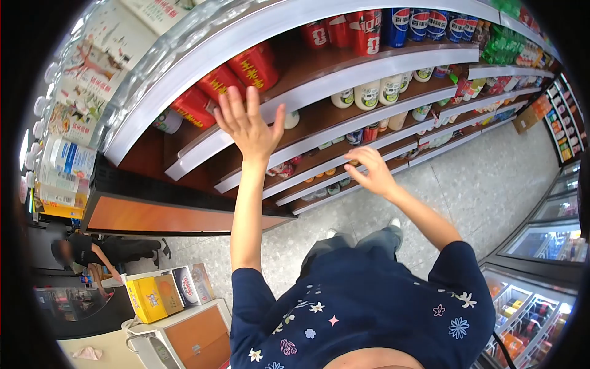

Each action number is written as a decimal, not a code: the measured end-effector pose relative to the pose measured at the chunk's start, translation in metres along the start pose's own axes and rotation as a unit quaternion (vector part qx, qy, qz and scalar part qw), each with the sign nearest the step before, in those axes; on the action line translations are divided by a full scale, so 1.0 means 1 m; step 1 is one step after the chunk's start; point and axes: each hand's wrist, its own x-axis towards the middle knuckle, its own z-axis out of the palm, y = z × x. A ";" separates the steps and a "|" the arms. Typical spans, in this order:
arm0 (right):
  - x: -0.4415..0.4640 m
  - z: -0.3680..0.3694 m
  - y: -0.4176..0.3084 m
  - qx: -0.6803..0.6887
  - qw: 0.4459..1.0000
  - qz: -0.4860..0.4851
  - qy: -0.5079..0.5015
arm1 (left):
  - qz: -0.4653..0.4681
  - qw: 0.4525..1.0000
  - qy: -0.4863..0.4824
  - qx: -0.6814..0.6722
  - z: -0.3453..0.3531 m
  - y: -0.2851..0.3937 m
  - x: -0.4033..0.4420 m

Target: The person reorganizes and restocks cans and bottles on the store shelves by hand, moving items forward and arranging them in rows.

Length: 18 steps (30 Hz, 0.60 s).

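My left hand (pixel 253 132) is raised in front of the shelving, fingers spread and stretched upward, with nothing in it. Its fingertips overlap the edge of the upper shelf, just below several red drink cans with yellow lettering (pixel 253 66); whether they touch anything, I cannot tell. Lower and to the right, my right hand (pixel 373 172) hangs in the air before the lower shelves, fingers loosely bent and thumb apart, holding nothing. White bottles with green labels (pixel 367 95) stand on the shelf above it. Red soda cans (pixel 367 31) and blue soda cans (pixel 399 27) share the upper shelf.
Large plastic bottles (pixel 70 157) line the left end of the shelving. A person in dark clothes (pixel 117 253) is at the lower left, near a counter with a yellow box (pixel 146 299). Grey floor (pixel 455 184) runs toward glass-fronted coolers (pixel 547 240) on the right.
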 end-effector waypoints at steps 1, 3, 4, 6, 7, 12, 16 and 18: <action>-0.004 -0.002 0.008 0.003 1.000 0.000 0.000 | 0.005 0.998 -0.058 0.012 0.006 0.008 0.007; -0.013 -0.007 0.025 0.017 0.999 0.033 -0.001 | 0.012 0.984 -0.173 0.036 0.013 0.024 0.021; -0.020 -0.011 0.037 0.025 0.998 0.050 -0.005 | 0.011 0.988 -0.141 0.061 0.019 0.024 0.015; -0.036 -0.017 0.063 0.045 0.996 0.070 0.015 | 0.005 0.994 -0.079 0.075 0.024 0.022 0.002; -0.043 -0.022 0.073 0.049 0.995 0.087 0.016 | 0.010 0.998 -0.031 0.044 0.026 0.021 -0.004; -0.102 -0.029 0.149 0.031 0.989 0.146 0.026 | -0.018 0.996 -0.055 0.074 0.030 0.056 -0.025; -0.165 -0.012 0.208 0.019 0.977 0.211 0.018 | -0.069 0.994 0.055 0.056 0.068 0.080 -0.042; -0.184 -0.007 0.219 0.030 0.974 0.224 -0.009 | -0.051 0.994 0.079 0.061 0.078 0.092 -0.048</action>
